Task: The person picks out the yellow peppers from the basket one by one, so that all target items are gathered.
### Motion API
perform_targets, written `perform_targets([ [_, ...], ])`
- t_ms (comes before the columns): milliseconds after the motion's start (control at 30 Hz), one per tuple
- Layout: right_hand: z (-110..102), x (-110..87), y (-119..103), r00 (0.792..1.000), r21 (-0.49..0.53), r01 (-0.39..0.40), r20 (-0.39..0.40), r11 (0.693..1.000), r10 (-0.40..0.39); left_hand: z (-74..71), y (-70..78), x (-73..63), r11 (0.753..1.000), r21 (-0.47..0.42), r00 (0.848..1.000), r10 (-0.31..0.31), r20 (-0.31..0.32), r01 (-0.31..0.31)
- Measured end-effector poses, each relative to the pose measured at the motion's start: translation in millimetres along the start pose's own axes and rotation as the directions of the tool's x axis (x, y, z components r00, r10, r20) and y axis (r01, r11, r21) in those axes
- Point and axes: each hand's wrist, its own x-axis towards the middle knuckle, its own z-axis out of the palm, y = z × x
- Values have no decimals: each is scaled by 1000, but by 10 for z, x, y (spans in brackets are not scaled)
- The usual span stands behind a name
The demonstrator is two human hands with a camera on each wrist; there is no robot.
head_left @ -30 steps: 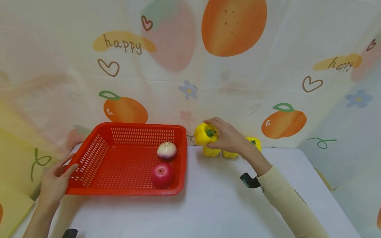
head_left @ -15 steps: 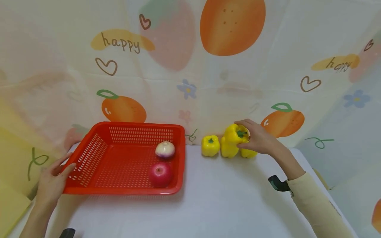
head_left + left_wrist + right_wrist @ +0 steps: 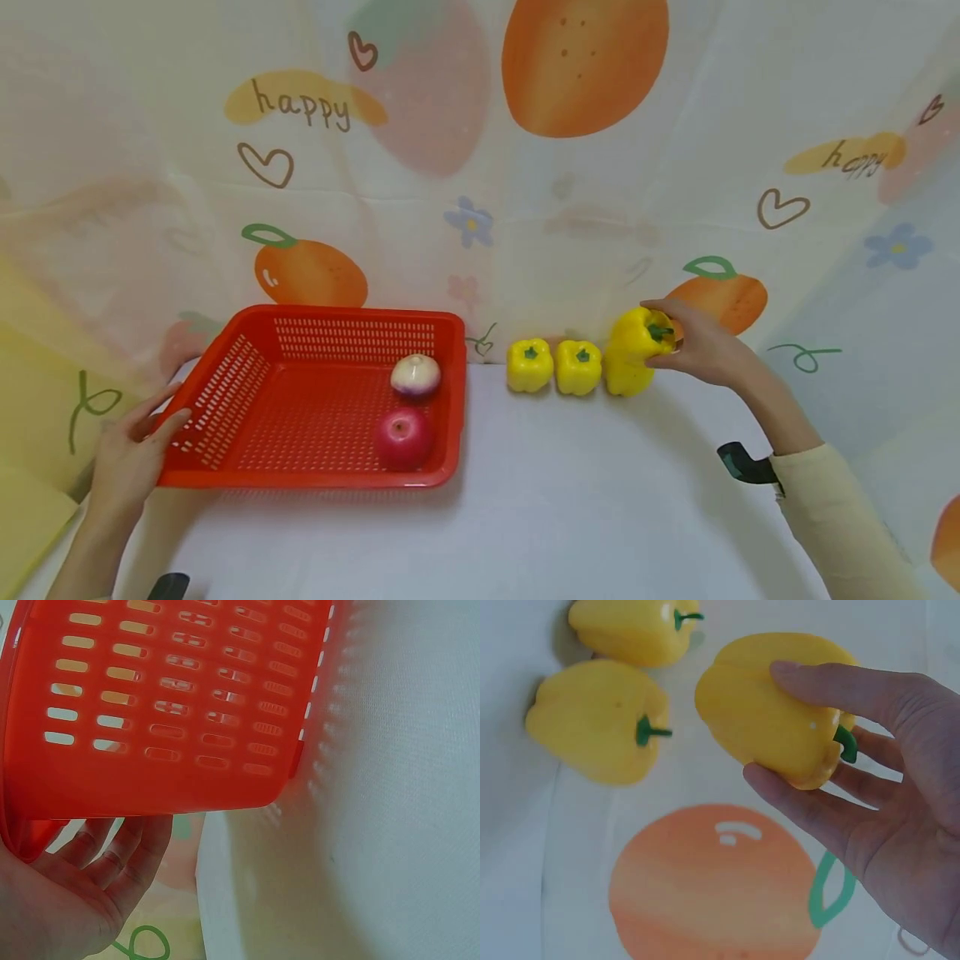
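Note:
A yellow bell pepper (image 3: 641, 332) is held by my right hand (image 3: 705, 350), thumb and fingers around its stem end. It overlaps the rightmost pepper (image 3: 628, 380) of a back row in the head view; whether they touch, I cannot tell. In the right wrist view, the held pepper (image 3: 769, 709) is apart from another yellow pepper (image 3: 600, 724). My left hand (image 3: 129, 454) grips the left end of a red plastic basket (image 3: 300, 481). Inside, at the right, sit a white-and-purple onion-like vegetable (image 3: 416, 376) and a dark pink round fruit (image 3: 404, 438).
Two more yellow peppers, one nearest the basket (image 3: 529, 366) and one in the middle (image 3: 578, 367), stand upright along the back of the white table (image 3: 540, 500). Behind them hangs a fruit-printed cloth (image 3: 600, 183).
My right hand has carried the held pepper rightward along the row, from above the left pepper to above the rightmost one. My left hand stays on the basket.

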Motion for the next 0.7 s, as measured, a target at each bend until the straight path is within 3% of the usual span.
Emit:
perform_targets([
  [367, -151, -109, 502, 998, -24, -53, -35, 998, 52, 9, 15, -3, 1000, -13, 1000, -3, 1, 3],
  [533, 31, -59, 805, 991, -62, -112, 69, 992, 116, -4, 12, 0, 1000, -4, 1000, -15, 6, 16],
  [700, 267, -10, 985, 981, -82, -139, 127, 987, 149, -4, 14, 8, 998, -51, 999, -35, 21, 36],
])
